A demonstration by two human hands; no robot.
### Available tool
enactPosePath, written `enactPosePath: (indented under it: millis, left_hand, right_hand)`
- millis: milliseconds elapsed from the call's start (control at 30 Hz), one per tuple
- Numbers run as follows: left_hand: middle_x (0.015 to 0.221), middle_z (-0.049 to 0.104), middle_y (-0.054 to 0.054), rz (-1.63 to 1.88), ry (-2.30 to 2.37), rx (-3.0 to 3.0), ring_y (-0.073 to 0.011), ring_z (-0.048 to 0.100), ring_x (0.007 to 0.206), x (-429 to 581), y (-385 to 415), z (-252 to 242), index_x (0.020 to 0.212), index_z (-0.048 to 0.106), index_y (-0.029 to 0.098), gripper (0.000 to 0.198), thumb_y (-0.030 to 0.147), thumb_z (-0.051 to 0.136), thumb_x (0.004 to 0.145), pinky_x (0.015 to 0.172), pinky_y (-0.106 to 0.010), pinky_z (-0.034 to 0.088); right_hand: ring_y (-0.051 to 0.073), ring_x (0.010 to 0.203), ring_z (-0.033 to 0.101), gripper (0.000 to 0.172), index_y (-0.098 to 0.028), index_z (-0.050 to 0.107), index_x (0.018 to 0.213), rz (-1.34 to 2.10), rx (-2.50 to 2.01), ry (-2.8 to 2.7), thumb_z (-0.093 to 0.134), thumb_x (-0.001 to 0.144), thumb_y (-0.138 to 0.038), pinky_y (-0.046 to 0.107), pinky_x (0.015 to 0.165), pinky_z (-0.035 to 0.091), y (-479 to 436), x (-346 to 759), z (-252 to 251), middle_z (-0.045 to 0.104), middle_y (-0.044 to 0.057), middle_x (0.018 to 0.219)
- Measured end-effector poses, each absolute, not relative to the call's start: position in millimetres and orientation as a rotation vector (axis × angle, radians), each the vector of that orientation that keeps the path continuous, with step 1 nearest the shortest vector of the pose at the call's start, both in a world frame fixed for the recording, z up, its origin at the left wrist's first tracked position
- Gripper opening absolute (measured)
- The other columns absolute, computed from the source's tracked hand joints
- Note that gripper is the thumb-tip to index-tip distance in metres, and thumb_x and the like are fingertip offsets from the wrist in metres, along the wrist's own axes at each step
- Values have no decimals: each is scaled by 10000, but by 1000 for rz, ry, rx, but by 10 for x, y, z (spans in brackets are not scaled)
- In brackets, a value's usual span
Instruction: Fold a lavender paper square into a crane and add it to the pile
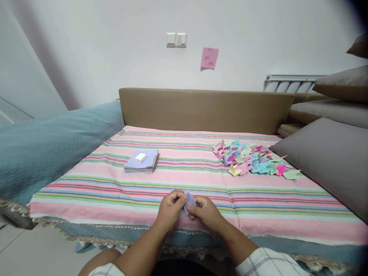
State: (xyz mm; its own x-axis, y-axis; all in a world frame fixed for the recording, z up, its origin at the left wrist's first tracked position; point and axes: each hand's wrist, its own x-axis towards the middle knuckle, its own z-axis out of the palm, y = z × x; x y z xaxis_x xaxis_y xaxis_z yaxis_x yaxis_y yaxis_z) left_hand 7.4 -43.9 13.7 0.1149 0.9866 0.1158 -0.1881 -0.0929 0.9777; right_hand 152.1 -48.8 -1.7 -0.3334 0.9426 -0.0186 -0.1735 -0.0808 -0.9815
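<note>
At lower centre, a small folded lilac paper (190,202) is between the bare left hand (170,209) and bare right hand (206,211). Behind, on the striped pink cloth (184,172), a square lilac-topped paper stack (148,161) lies left of centre, a heap of multicoloured folded-paper birds (244,160) right of centre.

The folded piece (189,203) is matt paper, the striped cover (184,153) woven cloth, the armrest cover (71,140) textured cloth, the backrest (201,111) smooth.

I see the left forearm (145,247) and right forearm (238,241) slanting inward from the near side, the left hand (169,210) and right hand (206,212) almost meeting, fingers (176,194) curled and pinching.
</note>
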Motion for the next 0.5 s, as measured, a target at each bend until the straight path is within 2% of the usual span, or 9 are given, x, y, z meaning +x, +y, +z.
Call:
enactPosePath:
  millis: [367,500]
  left_hand:
    - [578,541,42,1250,885,985,-76,473,533,148,-489,183,639,551,147,340,423,749,624,532,-197,389]
    - [590,539,64,1293,855,961,-64,479,517,151,-502,199,726,506,170,348,404,749,640,508,-180,379]
  right_hand:
    - [80,490,452,381,-150,566,668,1593,-925,-1231,745,621,-483,227,518,361,-488,1510,-47,547,-31,551]
    - [75,481,441,385,-152,559,654,1588,-932,-1211,750,613,-484,222,507,356,-492,1501,-35,539,-36,542]
